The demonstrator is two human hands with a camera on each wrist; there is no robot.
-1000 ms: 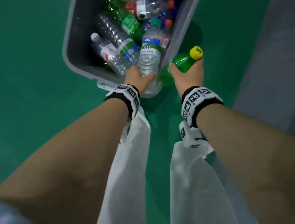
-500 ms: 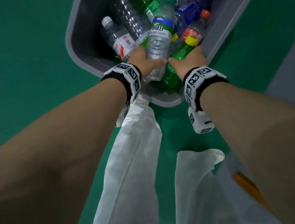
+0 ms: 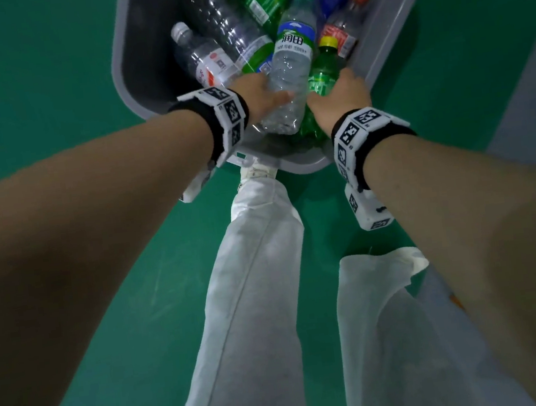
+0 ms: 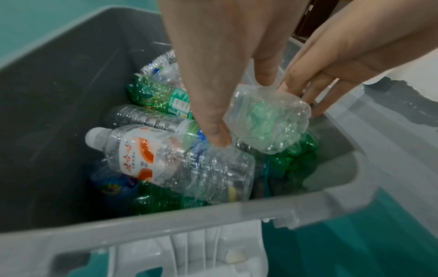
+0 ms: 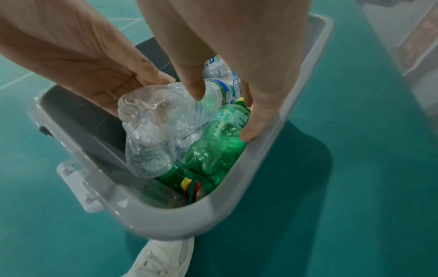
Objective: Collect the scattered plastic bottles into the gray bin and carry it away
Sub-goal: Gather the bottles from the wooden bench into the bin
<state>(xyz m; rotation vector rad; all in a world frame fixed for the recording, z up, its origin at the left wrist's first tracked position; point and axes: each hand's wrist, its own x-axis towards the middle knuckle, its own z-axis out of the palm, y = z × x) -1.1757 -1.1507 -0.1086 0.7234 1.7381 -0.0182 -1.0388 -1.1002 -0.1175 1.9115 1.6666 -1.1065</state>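
The gray bin stands on the green floor in front of me and holds several plastic bottles. My left hand grips a crumpled clear bottle with a blue and green label just inside the near rim. In the left wrist view its base hangs between my thumb and fingers. Close beside it, my right hand holds a green bottle with a yellow cap. That green bottle lies low against the bin's right wall, my fingers along its far side.
My white trouser legs and a white shoe are right below the bin's near edge. A white latch sticks out from the rim. A gray strip of floor runs along the right.
Both hands have moved forward from the bin's near rim and down into it, bringing the clear bottle and the green bottle in among the others.
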